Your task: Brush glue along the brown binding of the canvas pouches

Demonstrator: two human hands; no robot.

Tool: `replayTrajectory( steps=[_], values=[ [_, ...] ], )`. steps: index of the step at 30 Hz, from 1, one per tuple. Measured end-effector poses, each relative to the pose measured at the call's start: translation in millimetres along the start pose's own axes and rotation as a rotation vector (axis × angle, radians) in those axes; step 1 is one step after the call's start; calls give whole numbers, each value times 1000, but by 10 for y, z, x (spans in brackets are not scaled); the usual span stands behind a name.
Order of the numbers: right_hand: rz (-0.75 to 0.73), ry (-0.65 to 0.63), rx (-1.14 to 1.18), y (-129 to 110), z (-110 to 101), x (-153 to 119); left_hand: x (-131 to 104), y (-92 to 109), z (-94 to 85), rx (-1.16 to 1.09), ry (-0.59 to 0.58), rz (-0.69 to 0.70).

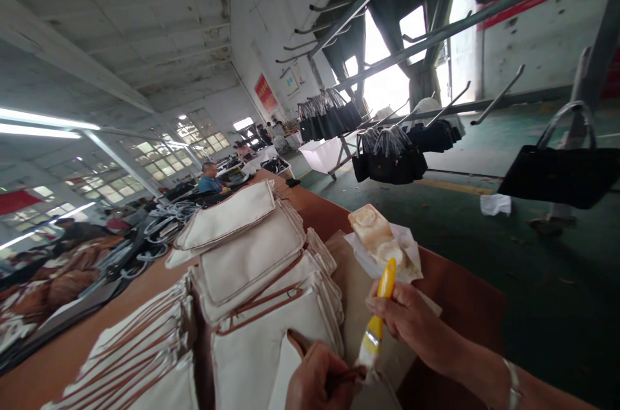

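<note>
My right hand [400, 313] is closed around the yellow handle of a brush [386, 284], whose pale bristles point down. The bristle tip is at the brown edge of a piece beside my left hand [322, 376]. With its fingers closed, my left hand holds this brown-edged white piece [285, 368] at the bottom of the view. Left of my hands lie stacked white fabric pieces [252, 255] with brown trim. Beyond the brush, a cream-coloured open container [372, 229] rests on white paper [411, 243].
A brown table [320, 206] runs away from me, with a fanned stack of white pieces [130, 352] at left. Black bags [390, 161] hang from a metal rack at right. A person in blue [210, 181] sits farther back. Brown material and cords lie at far left.
</note>
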State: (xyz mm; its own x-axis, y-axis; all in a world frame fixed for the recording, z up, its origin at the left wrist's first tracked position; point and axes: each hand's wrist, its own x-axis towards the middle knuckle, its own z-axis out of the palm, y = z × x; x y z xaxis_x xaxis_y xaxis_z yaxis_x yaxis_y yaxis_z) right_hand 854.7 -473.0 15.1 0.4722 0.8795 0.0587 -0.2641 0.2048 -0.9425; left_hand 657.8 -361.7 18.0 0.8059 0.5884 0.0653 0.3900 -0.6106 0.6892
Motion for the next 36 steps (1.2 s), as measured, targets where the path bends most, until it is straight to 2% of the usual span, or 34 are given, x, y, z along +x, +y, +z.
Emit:
replayTrajectory(
  steps=[2, 7, 8, 10, 12, 13, 17, 20, 22, 25, 27, 29, 31, 34, 36],
  values=[
    [19, -6, 65, -28, -41, -23, -4, 27, -15, 3, -16, -24],
    [-68, 215, -4, -16, -138, 22, 2, 60, -9, 36, -56, -24],
    [-64, 211, -20, 0, -119, 17, 7, 60, -2, 48, -62, -24],
    [-25, 124, -18, 32, -64, -21, 18, 63, 8, 84, -65, -32],
    [31, 46, 37, 42, -33, -79, 30, 87, 5, 143, -61, -41],
    [51, 48, 84, 32, -41, -106, 40, 116, -4, 181, -59, -45],
    [45, 250, 297, -116, -217, -156, 133, 391, -116, 330, -62, -72],
    [-39, 398, 433, -325, -400, -165, 255, 760, -357, 259, -68, -111],
    [-96, 441, 518, -495, -529, -189, 326, 1031, -627, 72, -80, -90],
    [-173, 486, 637, -773, -760, -265, 367, 1338, -1117, -314, -245, -10],
    [-240, 509, 727, -948, -924, -334, 341, 1382, -1382, -464, -349, 22],
    [-284, 503, 810, -1085, -1057, -403, 274, 1245, -1514, -464, -353, 38],
    [-288, 517, 848, -1151, -1132, -451, 157, 927, -1513, -379, -319, 12],
    [-213, 549, 827, -1081, -1143, -456, -141, 219, -1445, -83, -223, -142],
    [-145, 525, 805, -943, -1114, -419, -401, -284, -1476, 195, -41, -210]
  ],
)
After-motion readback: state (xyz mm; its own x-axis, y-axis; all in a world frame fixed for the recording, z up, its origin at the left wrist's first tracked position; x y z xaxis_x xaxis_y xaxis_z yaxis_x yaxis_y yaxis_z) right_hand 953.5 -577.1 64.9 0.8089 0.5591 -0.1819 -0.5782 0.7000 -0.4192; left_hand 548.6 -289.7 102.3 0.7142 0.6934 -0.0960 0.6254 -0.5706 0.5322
